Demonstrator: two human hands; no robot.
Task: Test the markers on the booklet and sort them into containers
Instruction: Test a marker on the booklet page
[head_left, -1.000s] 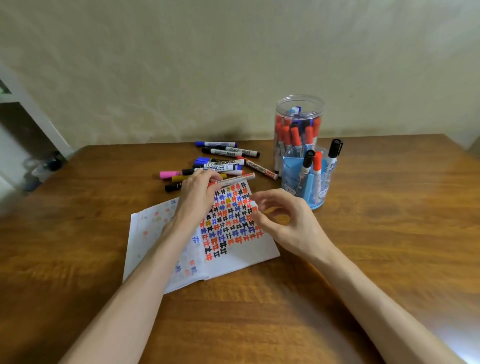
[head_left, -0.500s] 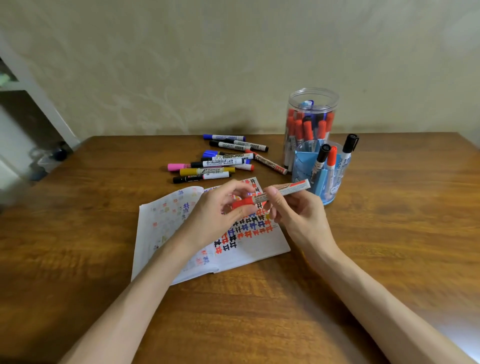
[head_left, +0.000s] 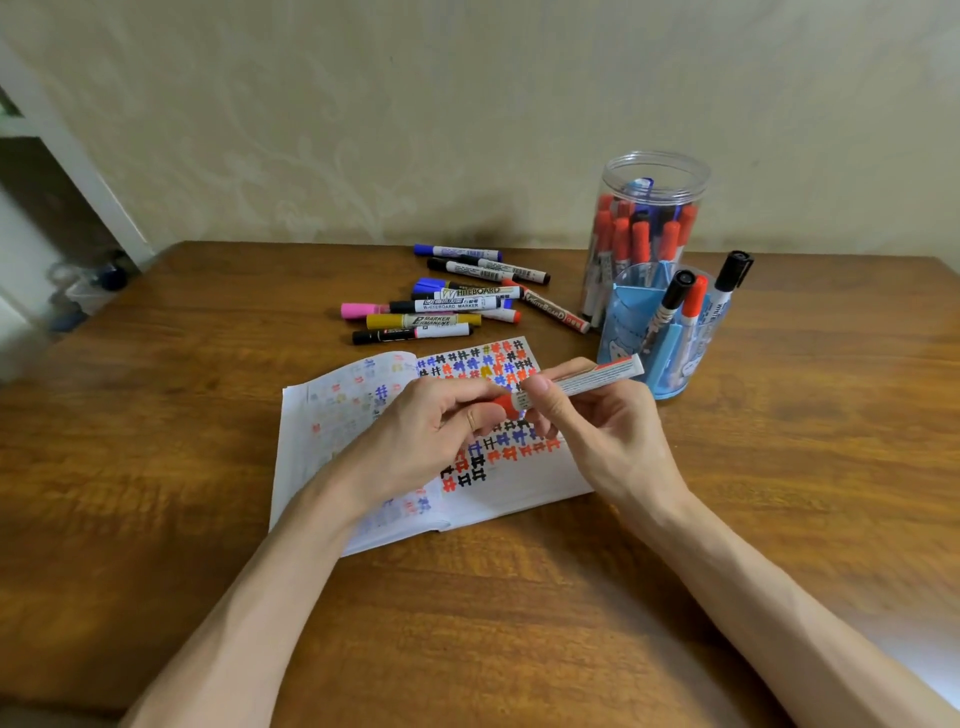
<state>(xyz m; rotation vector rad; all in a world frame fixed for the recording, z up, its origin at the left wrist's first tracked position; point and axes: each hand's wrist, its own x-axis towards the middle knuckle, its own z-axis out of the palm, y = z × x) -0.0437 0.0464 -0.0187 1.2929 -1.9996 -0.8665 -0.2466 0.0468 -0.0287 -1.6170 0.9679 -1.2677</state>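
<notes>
Red-capped and white-barrelled, the whiteboard marker lies almost level between both hands, just above the open white paper booklet, whose right page is crowded with red, blue and black hash marks. The left hand grips the red cap end with curled fingers, and the right hand pinches the barrel between thumb and fingers, the barrel's far end pointing right toward the blue plastic desk organiser. The step in hand looks like uncapping ahead of a test stroke; the cap appears to be on. The next move calls for a straight pull apart along the marker's length, then a turn of the tip down onto a bare patch at the near edge of the right page. Beyond the booklet, on the brown wooden table, a loose cluster of mixed markers lies unsorted. At far right a tall clear plastic jar holds mostly red-capped markers, just behind the organiser with three upright ones.
</notes>
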